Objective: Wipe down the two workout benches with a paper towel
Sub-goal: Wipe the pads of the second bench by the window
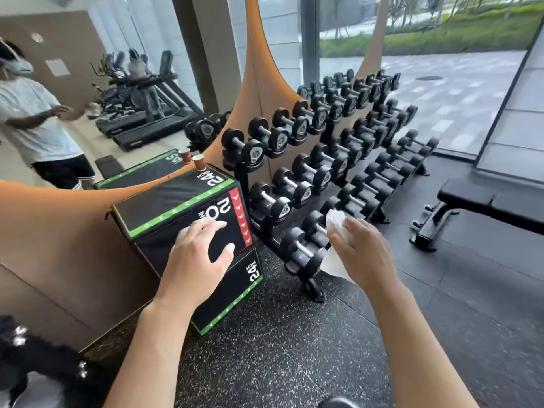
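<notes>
White paper towel [338, 231] sits crumpled in the right hand [363, 254], whose fingers curl round it and hold it up in front of the dumbbell rack [323, 160]. The left hand [197, 260] reaches forward with its fingers spread and loose, grasping nothing, in front of the black plyo box [182, 207] marked with green edging. One workout bench [494, 207] stands well apart at the right, its black pad only partly in view; a second bench cannot be picked out with certainty, though a dark padded shape shows in the mirror [88, 98]. Judging by this, the wiping has not begun on the bench in view: the towel is in hand but away from any pad. The next move calls for turning right, stepping across the speckled rubber floor [294, 348] and laying the towel flat on the bench pad.
</notes>
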The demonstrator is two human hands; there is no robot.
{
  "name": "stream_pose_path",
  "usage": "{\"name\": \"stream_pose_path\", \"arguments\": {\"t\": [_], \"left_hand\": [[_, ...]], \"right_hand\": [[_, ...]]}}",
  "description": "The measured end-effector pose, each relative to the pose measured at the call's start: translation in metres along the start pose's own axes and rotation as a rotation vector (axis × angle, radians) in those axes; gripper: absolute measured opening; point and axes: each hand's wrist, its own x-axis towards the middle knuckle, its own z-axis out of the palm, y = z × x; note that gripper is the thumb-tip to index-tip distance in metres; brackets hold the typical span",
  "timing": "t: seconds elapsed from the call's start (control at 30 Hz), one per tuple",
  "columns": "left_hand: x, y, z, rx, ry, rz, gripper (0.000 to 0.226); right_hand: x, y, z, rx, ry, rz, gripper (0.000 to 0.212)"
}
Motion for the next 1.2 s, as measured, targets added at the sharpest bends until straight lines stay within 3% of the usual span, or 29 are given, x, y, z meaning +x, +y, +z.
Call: {"name": "stream_pose_path", "arguments": {"t": [0.5,0.83,0.9,1.2], "left_hand": [[0.219,0.008,0.161,-0.182,-0.164,0.265,0.044],[0.399,-0.001,0.249,-0.271,-0.386,0.433,0.05],[0.418,0.007,0.261,-0.298,-0.418,0.475,0.05],[0.456,0.054,0.323,-0.405,-0.518,0.547,0.049]], "right_hand": [[0.121,0.102,0.025,-0.175,0.19,0.241,0.032],[0.247,0.107,0.071,-0.312,0.253,0.343,0.034],[0.263,0.111,0.073,-0.351,0.25,0.376,0.024],[0.281,0.14,0.052,-0.398,0.302,0.481,0.028]]}}
